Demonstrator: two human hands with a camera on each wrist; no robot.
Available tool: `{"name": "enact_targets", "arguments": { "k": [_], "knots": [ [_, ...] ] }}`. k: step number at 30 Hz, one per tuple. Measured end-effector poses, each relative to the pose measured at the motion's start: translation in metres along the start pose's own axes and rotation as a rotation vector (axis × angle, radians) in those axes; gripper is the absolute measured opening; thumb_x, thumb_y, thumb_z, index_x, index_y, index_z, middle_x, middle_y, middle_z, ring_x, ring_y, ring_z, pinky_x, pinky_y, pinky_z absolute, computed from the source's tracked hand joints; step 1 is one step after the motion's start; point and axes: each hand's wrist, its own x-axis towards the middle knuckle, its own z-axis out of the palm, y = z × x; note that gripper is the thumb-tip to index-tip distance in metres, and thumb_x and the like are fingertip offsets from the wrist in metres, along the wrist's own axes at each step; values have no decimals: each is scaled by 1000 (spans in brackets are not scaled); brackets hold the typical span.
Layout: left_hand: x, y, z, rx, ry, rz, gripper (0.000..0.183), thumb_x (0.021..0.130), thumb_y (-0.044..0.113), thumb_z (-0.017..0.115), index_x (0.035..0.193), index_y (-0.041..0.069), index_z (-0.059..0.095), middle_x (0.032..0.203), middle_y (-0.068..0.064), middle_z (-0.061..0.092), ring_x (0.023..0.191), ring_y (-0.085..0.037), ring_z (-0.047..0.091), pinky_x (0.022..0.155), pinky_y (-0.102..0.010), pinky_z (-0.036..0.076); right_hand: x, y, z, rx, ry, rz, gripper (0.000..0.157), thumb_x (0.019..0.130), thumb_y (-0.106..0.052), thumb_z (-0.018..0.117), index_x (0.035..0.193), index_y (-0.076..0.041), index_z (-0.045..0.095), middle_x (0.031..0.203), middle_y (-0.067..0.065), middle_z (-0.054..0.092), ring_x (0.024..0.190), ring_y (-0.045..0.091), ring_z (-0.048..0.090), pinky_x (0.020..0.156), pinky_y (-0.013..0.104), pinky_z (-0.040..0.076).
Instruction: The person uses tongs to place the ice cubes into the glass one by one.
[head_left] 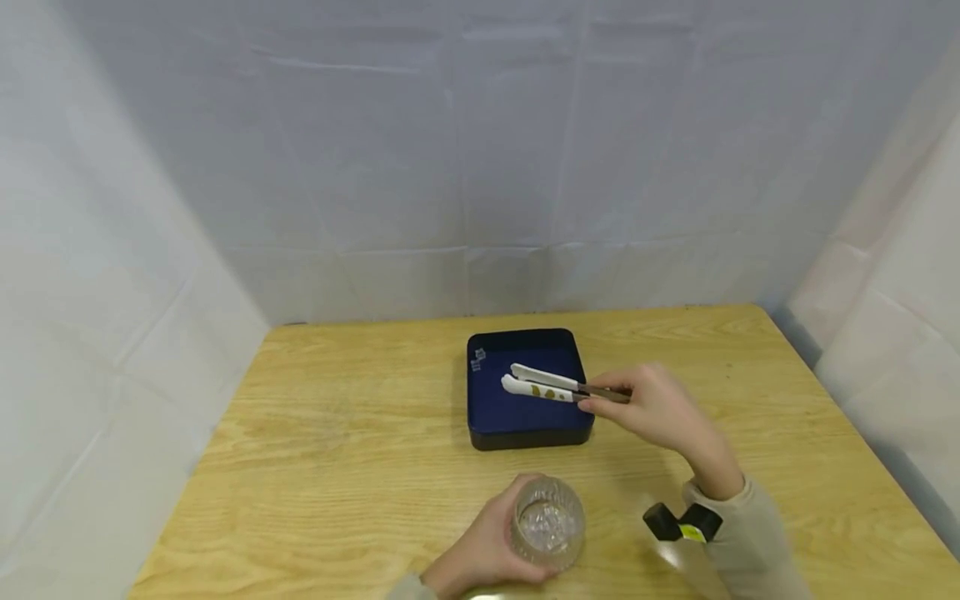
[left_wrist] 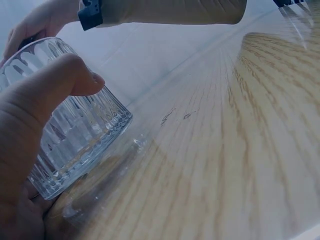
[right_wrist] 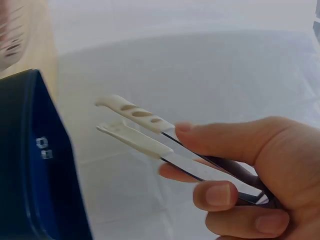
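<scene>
My right hand [head_left: 652, 408] holds a pair of tongs [head_left: 546, 385] with white tips and thin metal arms. Thumb and fingers grip the arms, and the two tips [right_wrist: 132, 112] stand a little apart with nothing between them. In the head view the tips overlap the dark blue square tray [head_left: 532, 437]. Nearer to me, my left hand [head_left: 491, 533] is wrapped around a clear ribbed glass [head_left: 551, 525] from its left side. In the left wrist view the thumb lies across the glass wall [left_wrist: 80, 130], and its base is close to the table.
The wooden table [head_left: 337, 417] is backed by a white sheet [head_left: 450, 167], with more sheeting at both sides. Pale marks show on the tray's inner left side. A black device [head_left: 682, 523] sits on the right wrist.
</scene>
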Motion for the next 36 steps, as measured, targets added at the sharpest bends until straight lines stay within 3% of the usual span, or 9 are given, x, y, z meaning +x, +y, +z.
{"name": "enact_targets", "arguments": {
  "k": [3, 9, 11, 13, 17, 21, 24, 30, 36],
  "knots": [
    [0, 0, 1, -8, -1, -6, 91, 62, 6, 89, 140, 25, 45, 130, 4, 59, 118, -17, 58, 104, -36, 46, 10, 8, 6, -31, 10, 23, 25, 90, -33, 73, 105, -13, 78, 65, -10, 63, 42, 3, 29, 45, 23, 29],
    [0, -1, 0, -17, -6, -8, 91, 62, 5, 89, 139, 24, 45, 130, 4, 59, 118, -17, 58, 104, -36, 46, 32, 23, 21, -94, 38, 35, 30, 88, -30, 75, 107, -6, 77, 47, -11, 39, 42, 6, 27, 46, 24, 26],
    [0, -1, 0, -13, -7, -11, 91, 63, 6, 89, 140, 25, 45, 130, 4, 59, 118, -17, 58, 104, -36, 46, 39, 29, 26, -116, 46, 32, 32, 88, -30, 75, 108, -5, 77, 46, -9, 41, 42, 7, 26, 46, 25, 26],
    [0, -2, 0, -6, -7, -12, 91, 63, 7, 89, 140, 25, 45, 130, 4, 59, 118, -17, 58, 103, -36, 46, 46, 33, 31, -141, 59, 17, 32, 86, -30, 76, 106, -5, 77, 52, -5, 54, 44, 6, 30, 48, 26, 31],
    [-1, -1, 0, -4, -8, -20, 91, 63, 8, 89, 140, 26, 44, 130, 4, 59, 117, -17, 58, 103, -36, 47, 59, 40, 43, -179, 71, -28, 29, 85, -29, 77, 103, -6, 78, 80, 4, 74, 49, 4, 45, 56, 30, 46],
    [-2, 1, 0, -12, -14, -34, 91, 64, 7, 89, 140, 26, 44, 131, 4, 58, 117, -17, 58, 103, -35, 47, 70, 45, 54, -203, 52, -37, 29, 86, -29, 76, 104, -7, 78, 89, 6, 75, 51, 4, 51, 62, 33, 52],
    [-2, 1, 0, -15, -16, -41, 91, 64, 7, 89, 140, 26, 44, 131, 4, 58, 117, -17, 58, 102, -35, 47, 78, 47, 62, -197, 17, -20, 30, 88, -31, 75, 107, -8, 77, 89, 4, 75, 48, 4, 49, 59, 31, 50],
    [-1, 2, 0, -14, -16, -24, 90, 64, 8, 89, 140, 26, 44, 131, 4, 58, 117, -17, 58, 102, -35, 47, 91, 49, 74, -164, -51, 17, 31, 89, -30, 74, 110, -7, 76, 72, -1, 71, 40, 7, 42, 49, 26, 41],
    [-1, 3, -2, -11, -12, -18, 90, 63, 8, 89, 140, 25, 45, 130, 4, 59, 117, -17, 58, 102, -36, 47, 100, 51, 84, -184, -80, 11, 28, 89, -30, 74, 107, -9, 77, 82, 0, 74, 48, 2, 52, 56, 27, 50]
  ]
}}
